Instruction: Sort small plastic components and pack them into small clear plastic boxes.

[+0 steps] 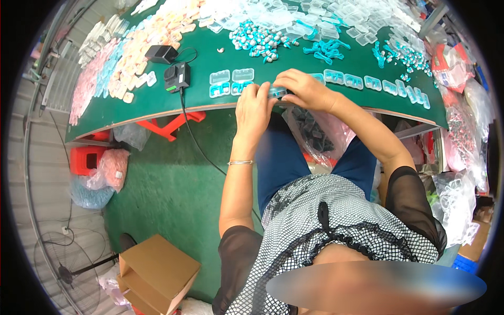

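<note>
Both hands meet at the table's near edge around a small clear plastic case with something blue in it. My left hand grips its left side, and my right hand has its fingers closed over the right side. The fingers cover much of the case. Just left of them, two open clear cases lie with lids flipped back and blue-and-white pieces inside. To the right, a row of similar small cases with blue contents runs along the edge; one is partly behind my right hand.
On the green table lie heaps of blue-and-white small parts, blue cords, clear cases and peach pieces. A black device trails a cable off the edge. A cardboard box stands on the floor.
</note>
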Demonstrator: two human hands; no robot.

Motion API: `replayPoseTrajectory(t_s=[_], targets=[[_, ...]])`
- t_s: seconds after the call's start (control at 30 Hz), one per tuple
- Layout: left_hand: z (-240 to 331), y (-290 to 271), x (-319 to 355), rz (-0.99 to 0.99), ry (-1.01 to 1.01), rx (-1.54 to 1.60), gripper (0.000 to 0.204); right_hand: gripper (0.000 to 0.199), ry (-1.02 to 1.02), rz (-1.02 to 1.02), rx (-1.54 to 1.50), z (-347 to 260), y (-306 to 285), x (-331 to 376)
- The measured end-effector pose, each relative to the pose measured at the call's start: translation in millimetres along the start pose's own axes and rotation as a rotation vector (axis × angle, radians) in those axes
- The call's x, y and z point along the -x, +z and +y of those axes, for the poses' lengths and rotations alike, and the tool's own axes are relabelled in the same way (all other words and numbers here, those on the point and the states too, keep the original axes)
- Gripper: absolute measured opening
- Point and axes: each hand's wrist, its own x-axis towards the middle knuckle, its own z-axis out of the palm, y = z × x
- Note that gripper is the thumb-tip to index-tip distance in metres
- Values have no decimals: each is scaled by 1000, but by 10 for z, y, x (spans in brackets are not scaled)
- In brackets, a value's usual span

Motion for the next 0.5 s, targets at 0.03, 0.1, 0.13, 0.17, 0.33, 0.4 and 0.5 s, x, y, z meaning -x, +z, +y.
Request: replayPoseTrajectory(t_s=[0.03,0.1,0.13,0.17,0.33,0.4,0.5], targets=[[-4,7,3,18,-6,8,41,42,3,9,7,-18,22,4],[2,19,0,35,2,14,35,38,-17,30,5,-30,44,7],[25,15,-9,28,12,19,31,38,-17,40,11,-11,58,22],[40,20,-28,20,22,25,27,36,-13,58,3,10,74,42],[38,120,-44,72,18,98,20,29,1,105,-29,57,95,102],[65,149,-65,105,52,85,20,28,-9,122,28,67,67,131],[88,145,-40,118,41,33,27,27,-37,121,162,48,-9,111]])
